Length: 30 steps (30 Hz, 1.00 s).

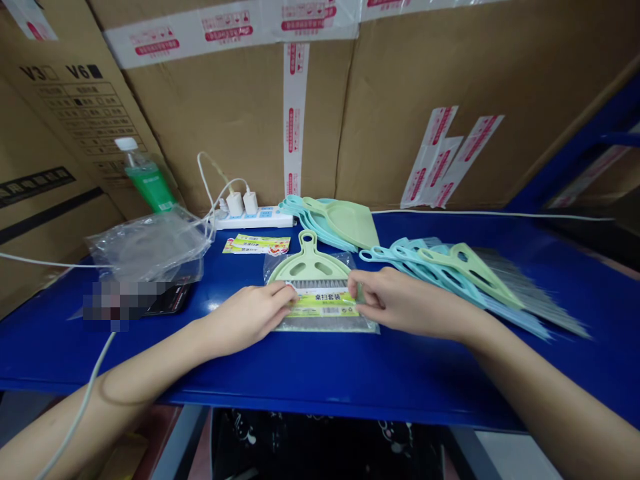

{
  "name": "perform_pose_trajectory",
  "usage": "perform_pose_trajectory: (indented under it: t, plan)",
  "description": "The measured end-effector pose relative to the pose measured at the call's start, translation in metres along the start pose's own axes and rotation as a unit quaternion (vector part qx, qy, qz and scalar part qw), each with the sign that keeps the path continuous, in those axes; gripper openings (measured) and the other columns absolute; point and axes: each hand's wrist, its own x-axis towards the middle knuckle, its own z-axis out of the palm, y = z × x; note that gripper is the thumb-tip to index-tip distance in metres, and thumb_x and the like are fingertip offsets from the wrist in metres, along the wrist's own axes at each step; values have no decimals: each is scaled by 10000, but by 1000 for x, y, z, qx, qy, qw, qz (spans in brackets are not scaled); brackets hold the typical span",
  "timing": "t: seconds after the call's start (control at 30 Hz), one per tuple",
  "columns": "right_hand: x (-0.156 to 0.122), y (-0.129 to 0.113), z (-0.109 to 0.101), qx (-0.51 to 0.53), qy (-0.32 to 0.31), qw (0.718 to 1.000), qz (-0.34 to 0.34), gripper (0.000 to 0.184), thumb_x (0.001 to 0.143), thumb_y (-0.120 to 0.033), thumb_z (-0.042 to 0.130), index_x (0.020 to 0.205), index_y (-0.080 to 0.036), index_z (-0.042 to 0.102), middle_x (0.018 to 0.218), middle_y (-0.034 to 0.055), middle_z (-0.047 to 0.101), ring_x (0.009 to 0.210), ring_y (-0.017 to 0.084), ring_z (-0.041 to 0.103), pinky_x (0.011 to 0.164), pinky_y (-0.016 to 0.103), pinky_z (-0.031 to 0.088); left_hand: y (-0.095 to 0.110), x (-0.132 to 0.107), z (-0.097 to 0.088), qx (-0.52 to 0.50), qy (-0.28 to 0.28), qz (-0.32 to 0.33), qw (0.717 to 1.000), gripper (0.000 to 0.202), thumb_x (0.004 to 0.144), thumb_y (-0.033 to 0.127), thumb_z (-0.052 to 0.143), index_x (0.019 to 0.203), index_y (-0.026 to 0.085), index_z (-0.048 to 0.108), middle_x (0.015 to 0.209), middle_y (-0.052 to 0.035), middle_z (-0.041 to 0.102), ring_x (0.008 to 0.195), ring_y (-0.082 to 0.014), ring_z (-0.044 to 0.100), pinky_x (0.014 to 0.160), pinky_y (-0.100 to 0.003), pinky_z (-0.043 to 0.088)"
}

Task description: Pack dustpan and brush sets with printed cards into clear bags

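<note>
A green mini dustpan with a brush (pixel 315 267) lies in a clear bag on the blue shelf (pixel 310 373), with a yellow-green paper label (pixel 324 305) across it. My left hand (pixel 250 317) pinches the left end of the label. My right hand (pixel 395 300) pinches its right end. Both hands rest on the bag.
A stack of green and blue dustpans (pixel 340 223) lies behind, several small brushes (pixel 470 280) to the right. More labels (pixel 257 245), a power strip (pixel 253 217), a pile of clear bags (pixel 150 247) and a green bottle (pixel 145 177) stand left. Cardboard boxes (pixel 400 100) wall the back.
</note>
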Motion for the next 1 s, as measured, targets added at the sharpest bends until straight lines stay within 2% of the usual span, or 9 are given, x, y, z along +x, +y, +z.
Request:
perform_pose_trajectory:
  t: [0.1, 0.27, 0.43, 0.53, 0.73, 1.0]
  plan:
    - [0, -2, -2, -8, -6, 1000, 22, 137, 739, -81, 489, 773, -212, 470, 521, -56, 455, 508, 134, 435, 540, 269, 302, 0, -1, 1, -7, 7, -7, 1000, 175, 926, 173, 365, 1012, 165, 517, 1014, -68, 619, 769, -185, 650, 671, -312, 514]
    - [-1, -4, -4, -60, -7, 997, 41, 119, 748, -133, 487, 743, -227, 414, 541, -41, 465, 536, 154, 459, 522, 274, 266, 4, -2, 0, 34, 32, 5, 999, 226, 876, 92, 374, 1022, 182, 521, 984, -48, 612, 767, -157, 608, 625, -264, 489]
    - [-1, 1, -2, -54, -7, 998, 26, 137, 724, -135, 478, 734, -233, 383, 548, -39, 488, 521, 141, 457, 501, 270, 247, 3, -1, -3, 97, 64, 34, 993, 274, 830, 35, 369, 972, 164, 564, 940, -78, 593, 874, -212, 529, 713, -326, 492]
    - [0, 2, -1, -39, -13, 999, 34, 158, 710, -112, 482, 713, -232, 378, 554, -41, 497, 524, 135, 459, 509, 267, 265, 2, -1, -3, 88, 59, 53, 993, 294, 813, 10, 365, 938, 165, 582, 937, -73, 597, 858, -209, 516, 750, -341, 475]
    - [1, 3, 0, -30, 3, 999, 13, 192, 675, -89, 488, 632, -231, 366, 537, -42, 500, 513, 121, 452, 519, 261, 295, 0, -2, -3, 52, 44, 78, 995, 370, 798, -13, 368, 1026, 182, 585, 1008, -56, 625, 903, -201, 564, 787, -347, 462]
    - [-2, 0, -2, 10, -11, 1000, 4, 218, 642, -61, 490, 591, -228, 359, 528, -41, 513, 496, 105, 454, 505, 245, 316, -1, -2, -6, 72, 39, 91, 993, 347, 782, 16, 394, 1014, 176, 598, 974, -52, 635, 863, -178, 607, 799, -317, 506]
